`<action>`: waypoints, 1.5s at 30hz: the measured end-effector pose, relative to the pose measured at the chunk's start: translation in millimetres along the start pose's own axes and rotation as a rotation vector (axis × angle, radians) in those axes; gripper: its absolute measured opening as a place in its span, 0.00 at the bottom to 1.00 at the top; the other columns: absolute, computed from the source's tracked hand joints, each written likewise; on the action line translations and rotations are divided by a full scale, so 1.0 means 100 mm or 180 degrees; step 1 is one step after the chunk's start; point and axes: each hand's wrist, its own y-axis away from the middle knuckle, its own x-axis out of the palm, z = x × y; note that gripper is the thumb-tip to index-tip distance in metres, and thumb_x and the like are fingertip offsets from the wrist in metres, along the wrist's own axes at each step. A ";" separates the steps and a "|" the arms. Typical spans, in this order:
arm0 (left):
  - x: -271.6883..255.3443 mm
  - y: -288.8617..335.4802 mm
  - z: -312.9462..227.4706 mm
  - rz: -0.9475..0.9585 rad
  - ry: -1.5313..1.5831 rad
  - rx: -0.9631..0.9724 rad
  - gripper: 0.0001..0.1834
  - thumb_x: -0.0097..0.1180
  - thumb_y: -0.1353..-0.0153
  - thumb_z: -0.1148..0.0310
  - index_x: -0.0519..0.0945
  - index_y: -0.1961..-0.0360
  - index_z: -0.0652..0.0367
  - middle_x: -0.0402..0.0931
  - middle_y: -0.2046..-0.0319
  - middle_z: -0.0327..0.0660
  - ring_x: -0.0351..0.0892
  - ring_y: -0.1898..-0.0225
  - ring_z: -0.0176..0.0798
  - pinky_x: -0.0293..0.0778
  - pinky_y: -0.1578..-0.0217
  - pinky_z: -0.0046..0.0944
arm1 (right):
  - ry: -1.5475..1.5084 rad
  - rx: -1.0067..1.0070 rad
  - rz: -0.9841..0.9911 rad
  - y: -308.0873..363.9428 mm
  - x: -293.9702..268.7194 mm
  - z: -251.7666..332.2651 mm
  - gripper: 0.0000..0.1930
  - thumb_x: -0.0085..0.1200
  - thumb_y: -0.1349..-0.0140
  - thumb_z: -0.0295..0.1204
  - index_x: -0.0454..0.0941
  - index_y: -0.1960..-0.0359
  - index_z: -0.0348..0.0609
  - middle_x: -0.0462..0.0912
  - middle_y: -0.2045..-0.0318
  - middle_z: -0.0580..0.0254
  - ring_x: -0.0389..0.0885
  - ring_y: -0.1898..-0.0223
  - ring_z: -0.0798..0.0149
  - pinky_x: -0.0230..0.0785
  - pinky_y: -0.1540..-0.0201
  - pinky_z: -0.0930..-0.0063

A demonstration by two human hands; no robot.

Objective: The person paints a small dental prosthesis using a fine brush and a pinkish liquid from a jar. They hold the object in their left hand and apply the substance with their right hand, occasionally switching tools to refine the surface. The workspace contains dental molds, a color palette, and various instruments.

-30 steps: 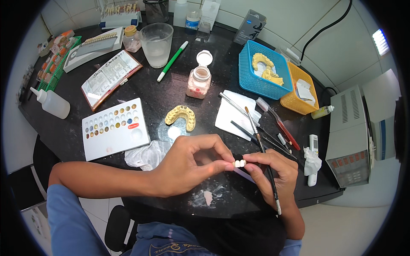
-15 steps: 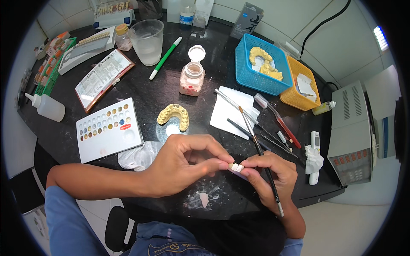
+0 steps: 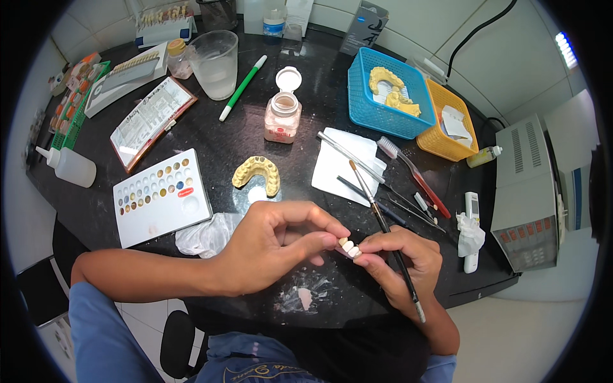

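My left hand (image 3: 274,246) pinches one end of a small dental bridge (image 3: 350,247), a joined row of white and yellowish tooth crowns. At the other end, my right hand (image 3: 408,258) grips it between thumb and fingers. A fine paintbrush (image 3: 385,231) with a dark handle is also tucked in my right hand, slanting across the fingers with its brown bristles pointing away from me. Beyond my left hand, a yellow plaster dental arch model (image 3: 257,171) stands on the dark worktop. Pinkish-white powder residue (image 3: 305,299) marks the surface below my hands.
Left of the model lie a white paint palette (image 3: 159,201) and a crumpled tissue (image 3: 207,236). An uncapped powder jar (image 3: 282,118) stands beyond. On the right are a white cloth (image 3: 345,159), a red toothbrush (image 3: 418,179), a blue basket (image 3: 389,96) and a grey machine (image 3: 527,185).
The dental bridge has turned and tipped between my fingers, so more of its crowns show. Both hands keep their hold, and the brush stays in my right hand. The view has shifted slightly.
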 end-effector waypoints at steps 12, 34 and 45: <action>-0.01 0.01 0.06 0.0326 -0.0001 0.0108 0.21 0.61 0.47 0.86 0.75 0.51 0.69 0.73 0.59 0.45 0.76 0.57 0.31 0.80 0.60 0.25 | -0.0013 0.0060 0.0150 -0.01 0.04 -0.02 0.08 0.67 0.51 0.20 0.80 0.69 0.40 0.81 0.77 0.60 0.76 0.80 0.73 0.65 0.79 0.81; -0.02 -0.02 0.05 0.0713 0.0336 -0.0145 0.20 0.62 0.49 0.87 0.75 0.53 0.71 0.75 0.58 0.47 0.78 0.58 0.33 0.83 0.61 0.28 | -0.0336 0.0017 0.0248 -0.01 0.05 -0.09 0.14 0.71 0.54 0.29 0.76 0.74 0.40 0.78 0.79 0.64 0.77 0.80 0.74 0.66 0.79 0.82; -0.03 -0.04 0.00 0.0683 0.0373 -0.0384 0.19 0.63 0.48 0.85 0.75 0.54 0.70 0.77 0.59 0.45 0.79 0.61 0.30 0.81 0.63 0.26 | -0.0495 0.0015 -0.0277 0.05 0.02 -0.12 0.20 0.59 0.43 0.45 0.78 0.68 0.37 0.78 0.80 0.63 0.75 0.79 0.72 0.66 0.78 0.81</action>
